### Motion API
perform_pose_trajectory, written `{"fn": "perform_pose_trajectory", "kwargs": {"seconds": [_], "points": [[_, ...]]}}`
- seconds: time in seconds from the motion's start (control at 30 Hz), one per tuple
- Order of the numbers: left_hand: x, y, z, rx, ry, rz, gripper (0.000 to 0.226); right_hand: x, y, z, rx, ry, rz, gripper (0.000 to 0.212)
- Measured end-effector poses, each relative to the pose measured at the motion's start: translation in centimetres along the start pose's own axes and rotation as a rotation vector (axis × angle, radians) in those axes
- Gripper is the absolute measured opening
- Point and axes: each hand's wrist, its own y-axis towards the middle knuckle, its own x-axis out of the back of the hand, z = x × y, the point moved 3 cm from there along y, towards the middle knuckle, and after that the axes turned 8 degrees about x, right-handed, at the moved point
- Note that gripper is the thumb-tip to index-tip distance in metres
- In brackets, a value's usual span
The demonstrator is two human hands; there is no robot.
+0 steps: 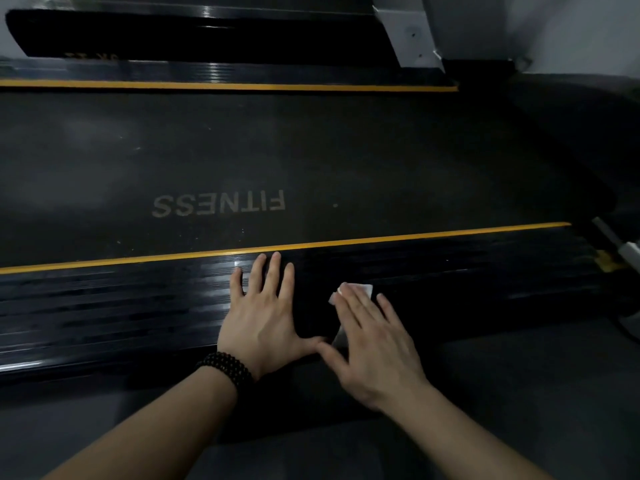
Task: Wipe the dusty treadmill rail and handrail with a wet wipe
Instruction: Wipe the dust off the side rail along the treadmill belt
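Note:
The near treadmill rail is a black ribbed strip with a yellow line along its inner edge, running across the lower middle of the head view. My right hand lies flat on it with straight fingers, pressing a white wet wipe whose corners show beyond the fingertips and beside the thumb. My left hand rests flat on the rail just to the left, fingers spread, a dark bead bracelet on the wrist. No handrail is in sight.
The dark running belt with the word FITNESS lies beyond the rail. The far rail with its yellow line runs along the top. A grey upright post stands at the upper right. Grey floor lies below the rail.

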Motion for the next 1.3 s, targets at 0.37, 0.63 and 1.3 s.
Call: {"fn": "perform_pose_trajectory", "kwargs": {"seconds": [0.37,0.63,1.3], "points": [[0.0,0.0,0.1,-0.005,0.02,0.03,0.124,0.5,1.9,0.4,0.036,-0.005,0.008,0.092],[-0.1,0.1,0.0,-0.004,0.001,0.008,0.122,0.7,5.4,0.7,0.063,0.031,-0.01,0.096],[0.0,0.0,0.1,-0.019,-0.012,-0.014,0.127,1.1,2.9,-3.7,0.022,-0.086,-0.005,0.094]]}}
